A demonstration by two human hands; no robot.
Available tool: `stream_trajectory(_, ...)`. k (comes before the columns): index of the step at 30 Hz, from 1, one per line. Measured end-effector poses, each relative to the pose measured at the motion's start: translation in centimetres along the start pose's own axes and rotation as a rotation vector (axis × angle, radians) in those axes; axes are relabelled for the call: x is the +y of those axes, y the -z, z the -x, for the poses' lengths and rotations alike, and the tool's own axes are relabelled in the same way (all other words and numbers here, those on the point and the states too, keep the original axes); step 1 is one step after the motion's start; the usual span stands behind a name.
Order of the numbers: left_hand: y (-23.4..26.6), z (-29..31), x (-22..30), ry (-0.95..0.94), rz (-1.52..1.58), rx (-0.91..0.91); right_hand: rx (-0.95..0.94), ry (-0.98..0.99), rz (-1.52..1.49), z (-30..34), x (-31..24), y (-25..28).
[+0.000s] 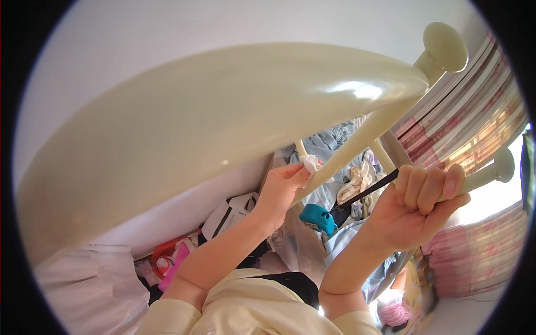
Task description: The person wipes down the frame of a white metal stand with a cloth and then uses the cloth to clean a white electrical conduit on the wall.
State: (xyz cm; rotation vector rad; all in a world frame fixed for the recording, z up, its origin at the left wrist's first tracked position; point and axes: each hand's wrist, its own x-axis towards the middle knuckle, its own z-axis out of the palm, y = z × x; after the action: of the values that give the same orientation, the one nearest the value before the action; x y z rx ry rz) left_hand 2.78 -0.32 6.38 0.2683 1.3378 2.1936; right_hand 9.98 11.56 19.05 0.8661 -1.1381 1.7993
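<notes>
Beside the cream pole (357, 146), the left hand (281, 194) pinches a white tissue (309, 162); the right hand (414, 216) grips a peg (480, 178); a slackened grip could let the pole swing.

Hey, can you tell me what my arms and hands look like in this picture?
Your left hand and right hand are both bare, without gloves. The left forearm and right forearm are uncovered too, with no watch or bracelet showing. The left sleeve and right sleeve are short, plain and cream-coloured.
</notes>
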Motion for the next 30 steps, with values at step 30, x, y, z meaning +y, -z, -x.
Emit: stream_trajectory(30, 1.5, 0.4, -1.3, -0.316, -0.249, 0.153, -0.022, 0.017, -0.01, -0.1, 0.2, 0.3)
